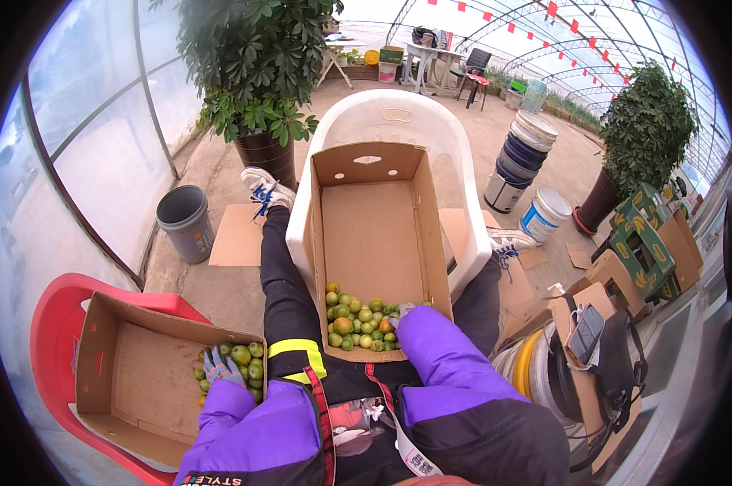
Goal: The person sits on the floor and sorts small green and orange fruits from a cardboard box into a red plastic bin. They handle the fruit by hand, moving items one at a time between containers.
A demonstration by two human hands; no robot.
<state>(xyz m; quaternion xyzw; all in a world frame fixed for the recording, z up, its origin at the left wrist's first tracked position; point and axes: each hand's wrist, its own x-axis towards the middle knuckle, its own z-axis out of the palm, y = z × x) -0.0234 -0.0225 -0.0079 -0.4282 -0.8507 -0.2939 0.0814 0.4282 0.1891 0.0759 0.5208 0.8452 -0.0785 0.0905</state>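
My left hand point(221, 369), in a grey-blue work glove, is inside the left cardboard box point(153, 376). Its fingers are spread against green tomato-like fruits point(240, 355) heaped at the box's right end; the palm side is hidden. The middle cardboard box point(369, 225) lies before me, with smaller green, yellowish and orange fruits point(356, 322) gathered at its near end. My right hand point(395, 320) reaches among them at the right wall. The purple sleeve covers most of it, so its grip cannot be made out.
A white plastic chair point(396, 115) bears the middle box, a red plastic chair point(53, 340) the left one. A grey bucket point(186, 225) stands front left. Stacked buckets point(518, 161), a white bucket point(545, 212), potted plants point(253, 67) and a cable reel point(539, 370) stand around.
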